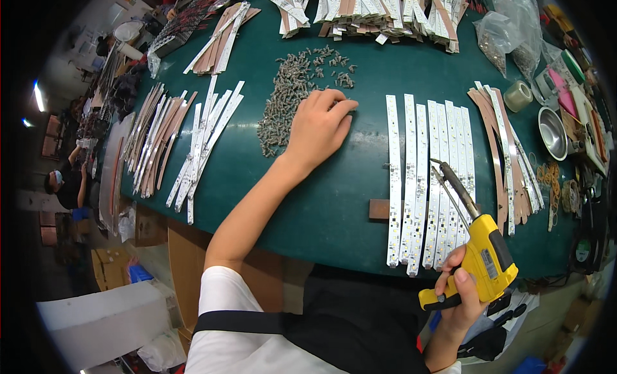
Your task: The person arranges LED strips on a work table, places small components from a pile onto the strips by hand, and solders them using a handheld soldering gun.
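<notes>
My right hand [459, 293] is wrapped round the handle of a yellow soldering gun [488, 261]. Its dark metal tip points up and left, over a row of white LED strips [427, 181] laid side by side. At the right edge of a pile of small grey metal-looking components [286, 94], my left hand [319, 126] rests low with its fingers bent together. The fingertips face away from me, so whatever they pinch is hidden. Several of the strips carry small parts near their middle.
A brown block [379, 209] lies beside the strip row. More strips lie in bundles at left [205, 145], right [508, 155] and far side [385, 14] of the green table [308, 226]. A metal bowl [552, 133], a tape roll [518, 96] and plastic bags [498, 39] crowd the right.
</notes>
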`<state>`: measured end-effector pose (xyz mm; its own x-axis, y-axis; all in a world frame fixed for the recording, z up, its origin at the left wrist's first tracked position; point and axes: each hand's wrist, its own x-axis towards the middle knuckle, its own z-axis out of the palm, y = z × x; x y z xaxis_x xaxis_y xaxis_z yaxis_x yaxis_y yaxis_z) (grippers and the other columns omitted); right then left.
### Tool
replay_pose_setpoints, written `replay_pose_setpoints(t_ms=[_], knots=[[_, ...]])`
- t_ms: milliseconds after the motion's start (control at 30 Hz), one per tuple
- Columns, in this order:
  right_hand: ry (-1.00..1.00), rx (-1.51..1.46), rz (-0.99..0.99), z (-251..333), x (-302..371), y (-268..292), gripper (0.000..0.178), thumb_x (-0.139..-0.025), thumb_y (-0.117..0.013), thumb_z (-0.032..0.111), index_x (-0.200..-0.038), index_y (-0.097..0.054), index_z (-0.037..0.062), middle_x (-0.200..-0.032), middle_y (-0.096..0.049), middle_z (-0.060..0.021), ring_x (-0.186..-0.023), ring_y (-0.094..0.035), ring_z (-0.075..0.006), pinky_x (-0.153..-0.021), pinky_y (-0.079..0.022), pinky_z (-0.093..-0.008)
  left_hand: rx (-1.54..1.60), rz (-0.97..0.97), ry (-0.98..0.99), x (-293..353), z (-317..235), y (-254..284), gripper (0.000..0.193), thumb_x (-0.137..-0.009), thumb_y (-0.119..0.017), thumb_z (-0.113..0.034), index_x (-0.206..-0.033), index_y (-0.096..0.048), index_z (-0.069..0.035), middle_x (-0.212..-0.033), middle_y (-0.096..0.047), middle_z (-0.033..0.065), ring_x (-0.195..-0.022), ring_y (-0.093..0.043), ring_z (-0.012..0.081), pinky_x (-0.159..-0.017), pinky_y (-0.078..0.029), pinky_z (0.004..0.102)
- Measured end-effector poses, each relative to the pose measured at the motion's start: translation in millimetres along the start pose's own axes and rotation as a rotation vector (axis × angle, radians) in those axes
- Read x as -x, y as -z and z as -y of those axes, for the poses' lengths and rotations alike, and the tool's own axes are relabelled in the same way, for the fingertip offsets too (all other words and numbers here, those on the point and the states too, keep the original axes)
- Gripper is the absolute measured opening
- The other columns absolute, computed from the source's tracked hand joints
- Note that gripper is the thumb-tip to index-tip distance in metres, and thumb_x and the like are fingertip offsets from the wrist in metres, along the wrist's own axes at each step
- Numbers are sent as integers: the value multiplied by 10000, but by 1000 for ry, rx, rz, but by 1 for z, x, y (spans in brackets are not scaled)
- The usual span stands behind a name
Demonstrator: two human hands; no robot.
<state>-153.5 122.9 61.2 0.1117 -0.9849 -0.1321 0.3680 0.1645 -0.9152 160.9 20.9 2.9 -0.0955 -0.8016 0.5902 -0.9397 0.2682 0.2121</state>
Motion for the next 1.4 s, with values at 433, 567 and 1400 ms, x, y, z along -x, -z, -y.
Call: replay_pose_setpoints(t_ms=[433,567,1400], knots=[[-29,-29,-14,4,5,11,485,-803,-591,-1,-1265,-450,-47,-938,-561,-154,-759,-567,-168,-517,-513,-239,153,151,149,-4,-7,20,129,-762,-665,-43,-881,-616,-51,-862,-578,58,-765,-581,193,-710,-480,305],[-57,-59,29,0,5,7,493,-810,-601,-9,-1279,-450,-31,-949,-569,-146,-801,-571,-170,-519,-520,-247,768,209,513,-6,-26,16,132,-862,-624,-62,-989,-634,-27,-841,-603,10,-765,-575,79,-704,-481,227],[-72,-71,64,-7,-1,15,510,-818,-607,-21,-1300,-440,-11,-973,-580,-153,-700,-584,-148,-521,-517,-248,372,205,-20,1,-75,-22,104,-746,-684,-61,-848,-671,-77,-792,-649,35,-795,-562,218,-717,-455,336]])
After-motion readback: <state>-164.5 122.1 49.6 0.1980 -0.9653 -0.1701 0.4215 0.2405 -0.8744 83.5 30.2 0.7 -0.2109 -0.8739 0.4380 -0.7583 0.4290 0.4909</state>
